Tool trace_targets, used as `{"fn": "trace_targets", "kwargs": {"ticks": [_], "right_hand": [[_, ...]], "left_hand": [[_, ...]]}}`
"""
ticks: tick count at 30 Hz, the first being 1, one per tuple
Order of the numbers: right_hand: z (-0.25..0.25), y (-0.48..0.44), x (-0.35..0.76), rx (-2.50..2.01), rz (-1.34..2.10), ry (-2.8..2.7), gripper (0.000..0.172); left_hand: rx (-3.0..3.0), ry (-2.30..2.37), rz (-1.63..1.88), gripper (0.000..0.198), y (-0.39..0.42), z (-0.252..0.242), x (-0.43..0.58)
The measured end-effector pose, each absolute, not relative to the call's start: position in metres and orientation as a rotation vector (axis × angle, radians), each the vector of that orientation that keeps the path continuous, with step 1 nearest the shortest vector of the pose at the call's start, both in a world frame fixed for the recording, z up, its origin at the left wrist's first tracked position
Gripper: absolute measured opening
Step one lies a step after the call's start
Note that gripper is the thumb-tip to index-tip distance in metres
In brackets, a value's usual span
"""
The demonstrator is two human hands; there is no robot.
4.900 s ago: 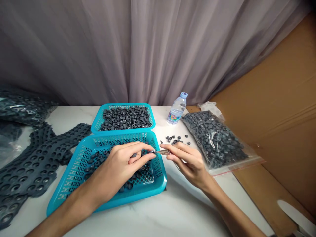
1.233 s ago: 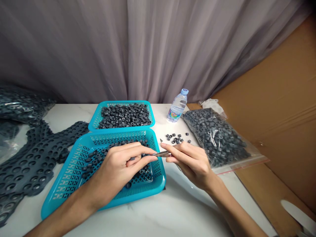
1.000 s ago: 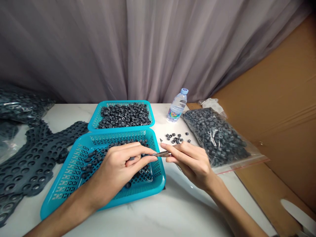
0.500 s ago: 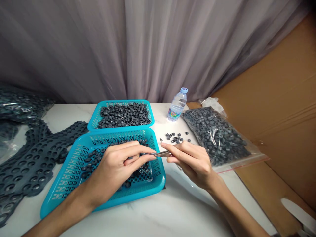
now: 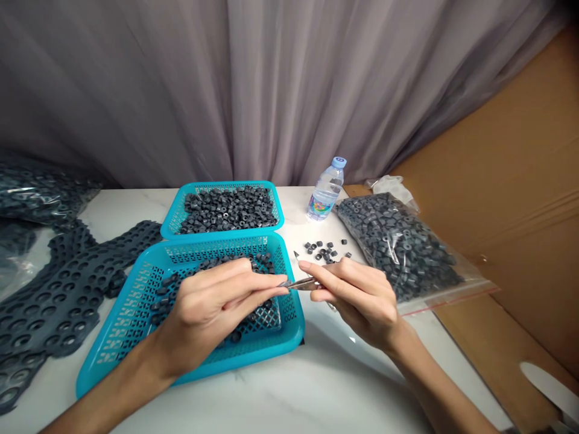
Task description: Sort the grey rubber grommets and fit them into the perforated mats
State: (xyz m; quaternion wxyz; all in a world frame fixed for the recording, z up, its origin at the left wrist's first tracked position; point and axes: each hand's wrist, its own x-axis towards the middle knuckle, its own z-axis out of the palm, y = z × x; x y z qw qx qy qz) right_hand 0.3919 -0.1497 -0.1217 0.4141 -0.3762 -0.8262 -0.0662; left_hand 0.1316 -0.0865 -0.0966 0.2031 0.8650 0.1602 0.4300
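My left hand (image 5: pixel 215 304) is above the near blue basket (image 5: pixel 190 375), its thumb and index finger pinching a small dark grey piece (image 5: pixel 284 283) that the fingertips mostly cover. My right hand (image 5: pixel 357 295) grips small metal scissors (image 5: pixel 304 283), their blades pointing left and meeting the piece. A loop of the handle shows faintly below the palm. Dark ring-shaped pieces (image 5: pixel 174 288) lie in the near basket, partly hidden by my left hand. A dark pointed tip (image 5: pixel 296 255) shows just above my right fingertips; what it belongs to is unclear.
Behind stands another blue basket (image 5: pixel 166 228) full of dark rings. Loose rings (image 5: pixel 321 250) lie near a water bottle (image 5: pixel 325 190). A zip bag of rings (image 5: pixel 398 247) rests at right. Perforated rubber sheets (image 5: pixel 49 301) and a filled bag (image 5: pixel 40 193) occupy the left.
The left fingers have straightened and closed together around the piece. My right hand and the scissors have shifted slightly right. The whole view has moved a little.
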Motion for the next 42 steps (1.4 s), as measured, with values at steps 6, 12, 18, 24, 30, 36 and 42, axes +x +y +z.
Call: {"fn": "trace_targets", "kwargs": {"ticks": [6,12,18,24,30,36,42], "right_hand": [[-0.1180,-0.1508,0.3898,-0.922,-0.193,-2.075,0.052],[-0.1153,-0.1518,0.3883,-0.944,-0.219,-2.087,0.050],[-0.1143,-0.1519,0.3880,-0.941,-0.229,-2.092,0.051],[-0.1140,-0.1514,0.3876,-0.928,-0.234,-2.098,0.051],[-0.1122,-0.1519,0.3868,-0.922,-0.258,-2.102,0.050],[-0.1134,-0.1535,0.3884,-0.936,-0.295,-2.132,0.049],[-0.1132,-0.1537,0.3884,-0.908,-0.290,-2.131,0.044]], "left_hand": [[2.420,0.426,1.186,0.029,-0.0860,-0.0971,0.1320],[2.422,0.431,1.161,0.031,-0.0871,-0.1002,0.1308],[2.416,0.409,1.163,0.030,-0.0872,-0.0999,0.1307],[2.417,0.381,1.137,0.036,-0.0872,-0.0995,0.1310],[2.410,0.390,1.121,0.036,-0.0875,-0.0998,0.1289],[2.393,0.404,1.082,0.037,-0.0865,-0.1020,0.1267],[2.377,0.364,1.136,0.036,-0.0841,-0.1025,0.1296]]}}
